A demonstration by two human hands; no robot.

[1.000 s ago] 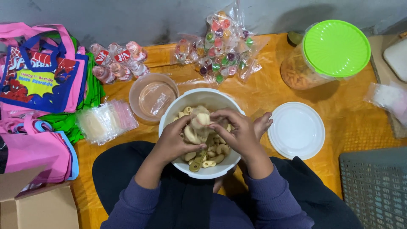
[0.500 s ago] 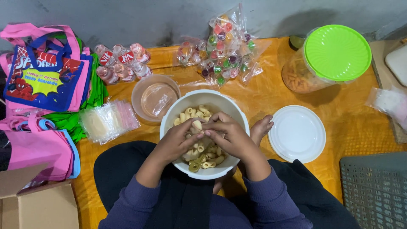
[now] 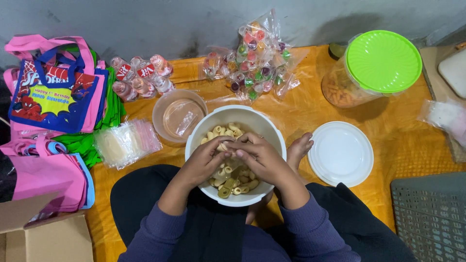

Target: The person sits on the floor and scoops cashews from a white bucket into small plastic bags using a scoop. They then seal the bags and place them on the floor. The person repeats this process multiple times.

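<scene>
1. I read both hands over the white bowl (image 3: 272, 127), which rests on the person's lap at the edge of the orange cloth (image 3: 403, 145).
2. The left hand (image 3: 201, 165) and right hand (image 3: 259, 160) meet fingertip to fingertip above the ring-shaped snacks (image 3: 228, 131); both are equally near.
3. Fingers are curled and nearly closed. They appear to pinch a small pale item between them, but I cannot tell what it is.
4. The snacks lie directly beneath the fingertips; the pile has no single long axis.
5. Hidden: the palms cover the middle of the bowl; the grey basket (image 3: 432, 218) is cut off.
</scene>
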